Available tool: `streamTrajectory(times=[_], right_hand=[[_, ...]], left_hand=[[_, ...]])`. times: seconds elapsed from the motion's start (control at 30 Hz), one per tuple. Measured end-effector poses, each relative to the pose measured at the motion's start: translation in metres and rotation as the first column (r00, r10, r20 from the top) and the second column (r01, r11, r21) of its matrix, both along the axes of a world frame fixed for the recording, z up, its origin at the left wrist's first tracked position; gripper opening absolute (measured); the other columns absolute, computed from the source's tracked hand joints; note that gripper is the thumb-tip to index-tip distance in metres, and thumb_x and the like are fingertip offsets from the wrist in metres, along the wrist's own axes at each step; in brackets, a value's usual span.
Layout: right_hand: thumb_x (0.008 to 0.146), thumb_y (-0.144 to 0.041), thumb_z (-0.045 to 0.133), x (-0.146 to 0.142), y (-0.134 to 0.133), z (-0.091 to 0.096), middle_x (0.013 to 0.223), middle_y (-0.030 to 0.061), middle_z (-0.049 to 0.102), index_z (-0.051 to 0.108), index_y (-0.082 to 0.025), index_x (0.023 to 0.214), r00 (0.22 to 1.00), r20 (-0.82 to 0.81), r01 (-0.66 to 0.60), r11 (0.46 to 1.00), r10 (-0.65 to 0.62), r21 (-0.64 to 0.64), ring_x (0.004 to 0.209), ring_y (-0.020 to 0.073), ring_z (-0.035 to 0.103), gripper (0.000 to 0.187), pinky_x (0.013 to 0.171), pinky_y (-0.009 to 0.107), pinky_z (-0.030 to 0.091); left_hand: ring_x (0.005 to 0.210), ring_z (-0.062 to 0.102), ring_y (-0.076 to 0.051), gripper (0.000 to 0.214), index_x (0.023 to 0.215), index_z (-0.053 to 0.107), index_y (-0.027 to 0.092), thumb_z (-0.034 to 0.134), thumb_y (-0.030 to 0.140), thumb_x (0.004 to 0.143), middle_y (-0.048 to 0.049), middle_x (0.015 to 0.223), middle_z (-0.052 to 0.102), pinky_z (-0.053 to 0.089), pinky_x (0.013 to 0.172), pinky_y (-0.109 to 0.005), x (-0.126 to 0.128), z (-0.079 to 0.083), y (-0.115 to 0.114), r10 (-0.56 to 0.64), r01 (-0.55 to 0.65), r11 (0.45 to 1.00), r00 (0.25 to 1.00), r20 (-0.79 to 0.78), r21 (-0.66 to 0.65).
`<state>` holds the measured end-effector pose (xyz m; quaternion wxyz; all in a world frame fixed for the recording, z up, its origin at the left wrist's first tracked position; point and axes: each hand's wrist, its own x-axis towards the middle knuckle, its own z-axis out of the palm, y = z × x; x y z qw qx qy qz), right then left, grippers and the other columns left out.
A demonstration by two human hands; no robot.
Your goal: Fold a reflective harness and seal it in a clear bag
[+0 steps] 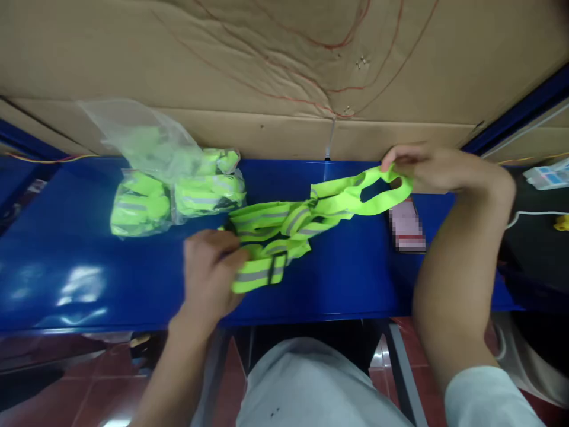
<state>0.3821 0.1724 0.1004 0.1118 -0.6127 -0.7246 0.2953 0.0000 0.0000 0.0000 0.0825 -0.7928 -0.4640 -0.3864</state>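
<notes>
Between my two hands stretches a neon yellow reflective harness (pixel 293 219) of elastic straps with grey stripes and a black buckle. My left hand (pixel 211 267) is closed round its bunched left end, close to the buckle. At the upper right, my right hand (pixel 411 163) pinches a looped strap at the other end; part of its fingers is hidden behind the wrist. The harness hangs just above the blue table (pixel 347 284); whether it touches the top I cannot tell.
Several clear bags of folded neon harnesses (pixel 208 193) lie at the back left, with a loose plastic bag (pixel 146 133) over them. A phone (pixel 406 228) lies below my right hand. Brown cardboard (pixel 200 71) with red wires stands behind the table.
</notes>
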Motion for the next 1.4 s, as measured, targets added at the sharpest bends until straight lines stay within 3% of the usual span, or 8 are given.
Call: streamTrajectory(times=[0.2, 0.33, 0.47, 0.6, 0.83, 1.13, 1.3, 1.4], right_hand=[[0.08, -0.005, 0.057, -0.045, 0.007, -0.01, 0.096, 0.0087, 0.073, 0.075, -0.025, 0.104, 0.912, 0.407, -0.086, 0.994, 0.052, 0.066, 0.084, 0.0293, 0.069, 0.036, 0.072, 0.041, 0.053], [0.079, -0.001, 0.053, -0.081, -0.013, -0.011, 0.136, 0.0127, 0.068, 0.072, -0.024, 0.126, 0.892, 0.335, -0.404, 0.869, 0.304, 0.286, 0.133, 0.0365, 0.06, 0.056, 0.112, 0.054, 0.046], [0.076, 0.005, 0.052, -0.121, -0.029, -0.029, 0.148, 0.0013, 0.065, 0.069, -0.033, 0.13, 0.764, 0.228, -0.635, 0.767, 0.604, 0.093, 0.14, 0.0296, 0.056, 0.068, 0.12, 0.051, 0.039], [0.083, -0.008, 0.068, -0.138, -0.021, -0.052, 0.156, 0.0055, 0.061, 0.064, -0.035, 0.143, 0.764, 0.301, -0.566, 0.817, 0.571, -0.111, 0.146, 0.0361, 0.053, 0.067, 0.121, 0.055, 0.035], [0.094, -0.027, 0.071, -0.12, 0.003, -0.056, 0.14, 0.0111, 0.073, 0.073, -0.021, 0.133, 0.786, 0.273, -0.563, 0.825, 0.555, -0.053, 0.13, 0.034, 0.067, 0.04, 0.11, 0.042, 0.048], [0.102, -0.039, 0.059, -0.07, -0.005, -0.003, 0.129, 0.0045, 0.077, 0.071, -0.027, 0.132, 0.914, -0.008, -0.378, 0.858, 0.406, 0.349, 0.111, 0.0281, 0.072, 0.035, 0.1, 0.042, 0.054], [0.106, -0.04, 0.054, -0.058, -0.01, 0.009, 0.129, 0.0065, 0.076, 0.072, -0.028, 0.125, 0.948, -0.064, -0.231, 0.812, 0.312, 0.536, 0.116, 0.0301, 0.07, 0.03, 0.102, 0.046, 0.052], [0.105, -0.04, 0.056, -0.056, -0.01, 0.01, 0.129, 0.0054, 0.076, 0.072, -0.029, 0.125, 0.95, -0.087, -0.202, 0.804, 0.299, 0.559, 0.119, 0.0291, 0.069, 0.028, 0.101, 0.042, 0.052]], left_hand=[[0.094, 0.065, -0.025, 0.031, 0.106, 0.063, 0.023, 0.05, 0.003, 0.086, -0.009, 0.097, 0.065, 0.049, 0.089, -0.046, 0.034, -0.004, -0.004, -0.029, 0.046, 0.998, 0.942, -0.334, 0.044], [0.094, 0.065, -0.024, 0.03, 0.105, 0.066, 0.021, 0.048, 0.003, 0.089, -0.0084, 0.094, 0.066, 0.047, 0.092, -0.044, 0.043, -0.001, -0.008, -0.033, 0.051, 0.998, 0.915, -0.402, 0.035], [0.095, 0.065, -0.026, 0.029, 0.109, 0.067, 0.018, 0.05, 0.004, 0.09, -0.0099, 0.097, 0.067, 0.046, 0.094, -0.046, 0.042, -0.006, -0.011, -0.064, 0.057, 0.998, 0.913, -0.402, -0.03], [0.108, 0.065, -0.029, 0.038, 0.128, 0.065, 0.021, 0.055, 0.009, 0.093, -0.0119, 0.115, 0.069, 0.045, 0.102, -0.051, 0.038, -0.014, -0.013, -0.166, 0.072, 0.962, 0.92, -0.355, -0.265], [0.13, 0.061, -0.031, 0.042, 0.141, 0.057, 0.029, 0.06, 0.029, 0.1, -0.0097, 0.137, 0.065, 0.043, 0.111, -0.056, 0.036, -0.006, -0.019, -0.275, 0.137, 0.83, 0.944, -0.183, -0.54], [0.115, 0.069, -0.029, 0.026, 0.132, 0.06, 0.024, 0.054, 0.028, 0.106, -0.0118, 0.134, 0.065, 0.06, 0.086, -0.043, 0.041, -0.008, -0.006, 0.094, -0.14, 0.907, 0.987, -0.133, -0.398], [0.111, 0.065, -0.024, 0.027, 0.126, 0.062, 0.024, 0.062, 0.02, 0.099, -0.0162, 0.154, 0.041, 0.061, 0.084, -0.039, 0.04, -0.009, 0.01, 0.217, -0.15, 0.93, 0.961, 0.171, -0.337], [0.101, 0.063, -0.021, 0.041, 0.131, 0.061, 0.025, 0.072, 0.026, 0.091, -0.0153, 0.15, 0.046, 0.06, 0.078, -0.037, 0.031, -0.018, 0.028, 0.315, -0.146, 0.893, 0.878, 0.361, -0.425]])
